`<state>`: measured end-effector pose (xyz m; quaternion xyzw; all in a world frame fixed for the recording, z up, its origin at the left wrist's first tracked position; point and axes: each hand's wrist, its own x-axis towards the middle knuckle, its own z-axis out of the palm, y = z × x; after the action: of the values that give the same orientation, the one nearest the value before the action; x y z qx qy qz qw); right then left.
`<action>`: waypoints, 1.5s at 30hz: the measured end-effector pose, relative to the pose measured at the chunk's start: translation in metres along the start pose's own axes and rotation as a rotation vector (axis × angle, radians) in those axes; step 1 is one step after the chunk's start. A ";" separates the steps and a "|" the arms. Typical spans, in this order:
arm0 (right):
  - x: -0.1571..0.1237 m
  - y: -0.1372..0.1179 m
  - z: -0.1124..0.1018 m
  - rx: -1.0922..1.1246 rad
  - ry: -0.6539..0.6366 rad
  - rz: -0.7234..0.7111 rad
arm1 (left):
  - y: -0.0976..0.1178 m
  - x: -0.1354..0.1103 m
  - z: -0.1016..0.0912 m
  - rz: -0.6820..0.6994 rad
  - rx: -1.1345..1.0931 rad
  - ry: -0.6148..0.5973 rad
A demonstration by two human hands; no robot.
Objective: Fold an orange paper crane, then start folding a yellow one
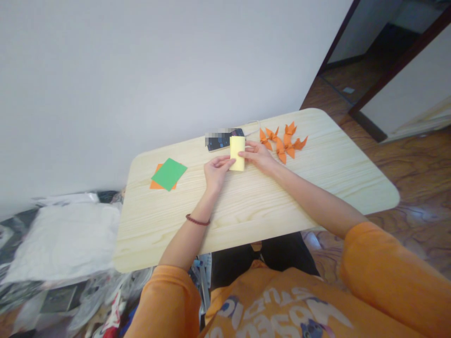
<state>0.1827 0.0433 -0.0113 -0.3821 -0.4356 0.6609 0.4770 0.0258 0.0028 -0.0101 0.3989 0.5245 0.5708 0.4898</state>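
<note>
A pale yellow folded paper strip (237, 153) stands lengthwise on the wooden table (246, 206), gripped between my hands. My left hand (217, 172) pinches its left edge, and my right hand (257, 157) holds its right side with the fingers over it. Just beyond the paper lies a black smartphone (223, 140), its far corner blurred. Several orange origami cranes (283, 143) sit close to my right hand. Far to the left, a green paper square (169, 174) lies on an orange paper sheet (155, 184), partly covering it.
A thin cable (252, 126) runs along the table's far edge beside a white wall. A white cloth bundle (63, 241) and plastic bags (95, 300) lie left of the table. A wooden floor and doorway (366, 61) are to the right.
</note>
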 end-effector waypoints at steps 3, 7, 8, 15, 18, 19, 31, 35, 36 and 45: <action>0.001 0.000 -0.001 0.018 -0.004 0.015 | 0.000 0.000 0.000 -0.032 -0.019 -0.036; 0.000 -0.001 -0.004 -0.022 -0.029 0.035 | 0.002 0.001 -0.002 -0.060 -0.051 -0.095; 0.000 -0.001 -0.005 -0.036 -0.042 0.039 | 0.002 0.002 -0.003 -0.060 -0.071 -0.098; -0.006 -0.006 -0.006 -0.117 -0.178 0.141 | 0.000 0.008 -0.006 -0.072 -0.170 -0.057; -0.007 -0.009 -0.005 -0.128 -0.196 0.156 | 0.001 0.008 -0.005 -0.079 -0.174 -0.052; -0.007 -0.009 -0.005 -0.130 -0.190 0.150 | 0.002 0.007 -0.005 -0.072 -0.167 -0.047; -0.003 -0.004 -0.006 -0.137 -0.129 0.057 | 0.003 0.007 -0.006 0.013 -0.068 -0.208; -0.004 -0.005 -0.007 -0.142 -0.142 0.069 | 0.001 0.007 -0.007 0.015 -0.072 -0.237; -0.005 -0.004 -0.007 -0.141 -0.140 0.072 | 0.001 0.007 -0.007 0.010 -0.077 -0.237; -0.006 -0.006 -0.006 -0.132 -0.116 0.087 | 0.004 0.007 -0.005 -0.046 -0.156 -0.227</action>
<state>0.1913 0.0401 -0.0072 -0.3921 -0.4882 0.6719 0.3956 0.0190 0.0082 -0.0071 0.4093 0.4289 0.5497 0.5886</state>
